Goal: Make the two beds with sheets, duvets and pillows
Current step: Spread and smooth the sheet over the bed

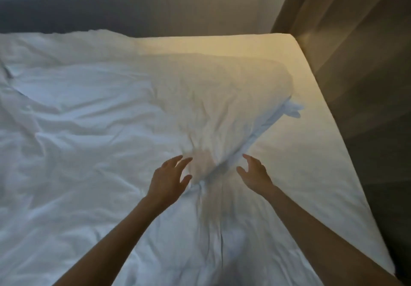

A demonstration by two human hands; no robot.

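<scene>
Lying aslant on the right half of the bed (287, 38), a plump white pillow (222, 99) has a soft, puffed body and a finely creased case. Its near corner narrows to a gathered point between the two hands, and at its far right end a loose flap of case spills onto the sheet (289, 167). The sheet is smooth and taut over the rounded mattress corner, tinted yellow by warm light. To the left, a white duvet (77, 130) covers the rest of the bed in broad, rumpled folds and runs under the pillow's left side. The left hand (170, 175) and the right hand (254, 173) hover on either side of the pillow's near corner, fingers (185, 162) spread and lightly bent, gripping nothing. The pillow's outline is smeared with blur, so I cannot tell whether any fingertip touches the fabric. Both forearms are bare and are cut off by the bottom edge of the view. Behind the bed a pale wall (200, 7) darkens to a blurred band at the upper left, too vague to identify. At the right stands a brown upright panel (355, 41), streaked with blur; whether it is wood or curtain is unclear. The duvet's left and near edges fall outside the view.
</scene>
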